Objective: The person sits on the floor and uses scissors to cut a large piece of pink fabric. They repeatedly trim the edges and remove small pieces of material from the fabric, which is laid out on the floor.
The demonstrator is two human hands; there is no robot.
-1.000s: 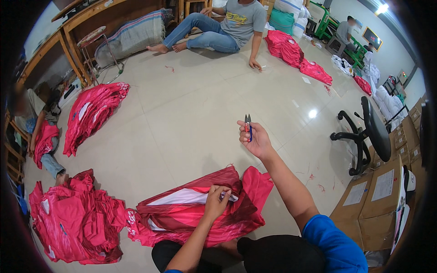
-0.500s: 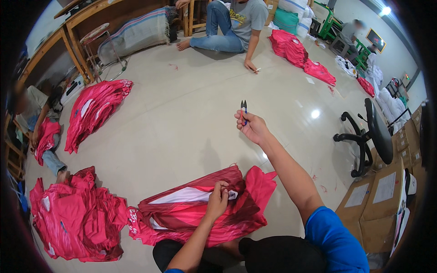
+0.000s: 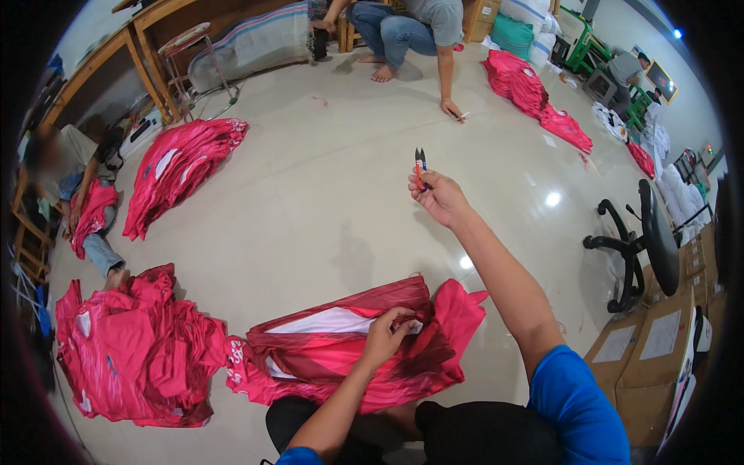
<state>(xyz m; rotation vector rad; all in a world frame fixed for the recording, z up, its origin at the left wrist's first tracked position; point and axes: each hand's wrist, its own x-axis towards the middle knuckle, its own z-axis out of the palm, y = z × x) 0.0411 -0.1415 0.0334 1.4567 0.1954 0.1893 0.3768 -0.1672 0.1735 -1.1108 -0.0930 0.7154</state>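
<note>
My right hand (image 3: 434, 194) is raised over the floor on an outstretched arm, gripping thread snips (image 3: 421, 170) with red and blue handles, blades pointing away from me. My left hand (image 3: 387, 337) pinches a red and maroon garment with white panels (image 3: 310, 356) spread before me, beside a small white bit of it; its fingertips are partly hidden. Left of that garment lies a heap of red shirts (image 3: 128, 349).
Red shirt piles (image 3: 178, 170) (image 3: 519, 85) lie farther off. A co-worker crouches (image 3: 403, 39), another person sits at left (image 3: 70, 178). A stool (image 3: 190, 43), bulging sacks (image 3: 252, 58), black wheeled chair (image 3: 651, 240) and cardboard boxes (image 3: 651, 349) edge the tiled floor (image 3: 325, 209).
My right hand with the snips has risen farther away from me. The co-worker at the back went from sitting to crouching. My left hand stays on the garment, and the view has shifted slightly.
</note>
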